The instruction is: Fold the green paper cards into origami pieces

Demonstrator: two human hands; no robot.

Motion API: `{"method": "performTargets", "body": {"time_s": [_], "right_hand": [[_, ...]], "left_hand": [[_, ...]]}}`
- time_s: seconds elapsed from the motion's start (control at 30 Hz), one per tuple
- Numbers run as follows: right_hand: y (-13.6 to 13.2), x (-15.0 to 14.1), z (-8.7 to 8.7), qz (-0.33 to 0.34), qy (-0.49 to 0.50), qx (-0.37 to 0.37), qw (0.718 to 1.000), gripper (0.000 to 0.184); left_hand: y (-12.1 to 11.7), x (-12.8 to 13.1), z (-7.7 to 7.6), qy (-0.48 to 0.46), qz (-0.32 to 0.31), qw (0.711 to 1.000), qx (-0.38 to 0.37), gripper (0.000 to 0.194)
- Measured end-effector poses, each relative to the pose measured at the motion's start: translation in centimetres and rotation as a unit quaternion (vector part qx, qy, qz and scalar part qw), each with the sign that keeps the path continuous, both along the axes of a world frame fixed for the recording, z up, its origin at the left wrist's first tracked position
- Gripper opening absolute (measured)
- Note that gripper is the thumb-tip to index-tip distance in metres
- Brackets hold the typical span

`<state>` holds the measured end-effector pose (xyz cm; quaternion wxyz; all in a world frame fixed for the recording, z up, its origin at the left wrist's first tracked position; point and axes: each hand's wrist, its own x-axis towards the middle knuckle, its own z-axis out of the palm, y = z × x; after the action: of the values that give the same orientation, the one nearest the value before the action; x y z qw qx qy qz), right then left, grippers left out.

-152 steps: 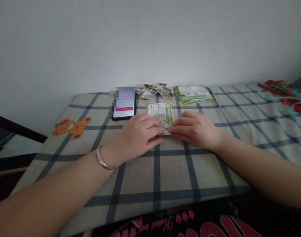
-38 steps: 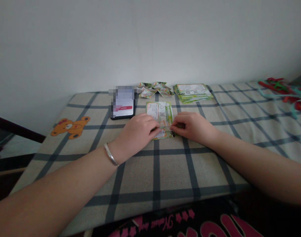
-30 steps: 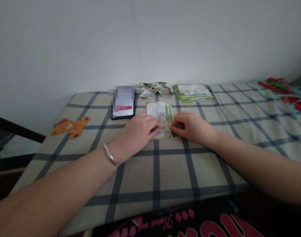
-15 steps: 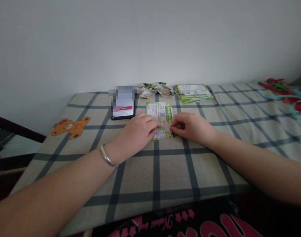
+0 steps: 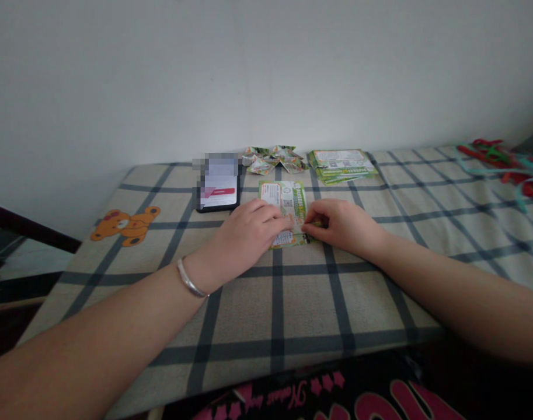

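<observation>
A flat green-and-white printed wrapper point(image 5: 288, 195) with a QR code lies on the checked tablecloth between my hands. My left hand point(image 5: 257, 224), with a silver bangle at its wrist, rests palm down on the wrapper's left and lower part, its fingers stretched across the print. At the right edge, the thumb and fingers of my right hand point(image 5: 334, 224) are pinched together on the wrapper. Those fingertips hide a bit of its edge. Behind it sit several folded, star-like wrapper pieces point(image 5: 275, 160) and, to their right, a stack of flat printed wrappers point(image 5: 342, 163).
A phone point(image 5: 220, 184) with a lit, partly blurred screen lies left of the wrapper. An orange bear figure point(image 5: 125, 224) is on the cloth at the left. Red, green and turquoise strips point(image 5: 507, 166) are heaped at the far right. The white wall point(image 5: 266, 70) borders the table's back.
The fingers of my left hand have slid slightly to the right across the wrapper, toward my right hand. My right hand keeps nearly the same place.
</observation>
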<state>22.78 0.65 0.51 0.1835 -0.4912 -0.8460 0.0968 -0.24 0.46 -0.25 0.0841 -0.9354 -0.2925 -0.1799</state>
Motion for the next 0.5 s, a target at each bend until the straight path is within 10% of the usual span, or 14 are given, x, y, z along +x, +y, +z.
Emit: {"method": "performTargets", "body": {"time_s": [0.5], "right_hand": [[0.07, 0.52, 0.22, 0.005, 0.005, -0.027, 1.000, 0.005]], "left_hand": [[-0.64, -0.28, 0.20, 0.053, -0.034, 0.998, -0.005, 0.021]]}}
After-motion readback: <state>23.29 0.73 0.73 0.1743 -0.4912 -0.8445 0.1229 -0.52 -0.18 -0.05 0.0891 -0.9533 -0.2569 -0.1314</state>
